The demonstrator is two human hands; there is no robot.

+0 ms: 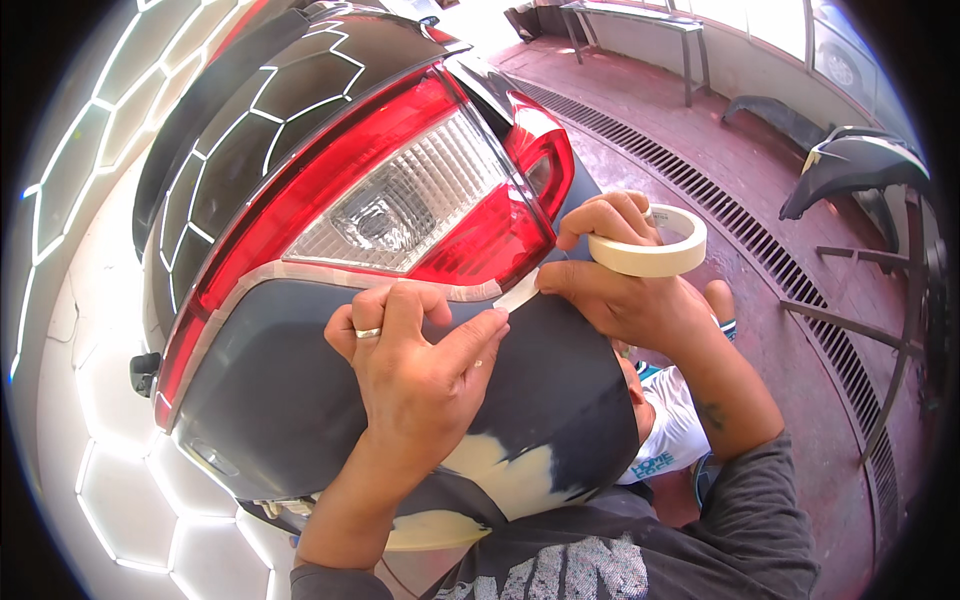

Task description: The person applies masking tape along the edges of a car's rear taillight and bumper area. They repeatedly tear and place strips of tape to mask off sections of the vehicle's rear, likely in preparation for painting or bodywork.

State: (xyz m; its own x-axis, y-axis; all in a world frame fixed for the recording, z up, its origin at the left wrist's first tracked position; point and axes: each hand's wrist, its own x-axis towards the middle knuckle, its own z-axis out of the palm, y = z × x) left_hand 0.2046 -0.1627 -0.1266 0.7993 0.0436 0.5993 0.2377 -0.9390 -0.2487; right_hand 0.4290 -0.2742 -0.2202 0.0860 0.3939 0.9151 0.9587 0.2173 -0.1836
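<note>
A red and clear tail light sits at the rear corner of a car. Masking tape lines its lower edge, where it meets the dark grey bumper. My left hand, a ring on one finger, is closed with its thumb tip on the free strip of tape. My right hand grips the cream tape roll, which hangs round its fingers, while its thumb and forefinger pinch the strip. The short strip stretches between both hands, just below the light's lower right corner.
Beige filler patches show on the lower bumper. A person in a white shirt is low beside it, partly hidden by my right arm. A floor grate curves along the right. A black part rests on a metal stand.
</note>
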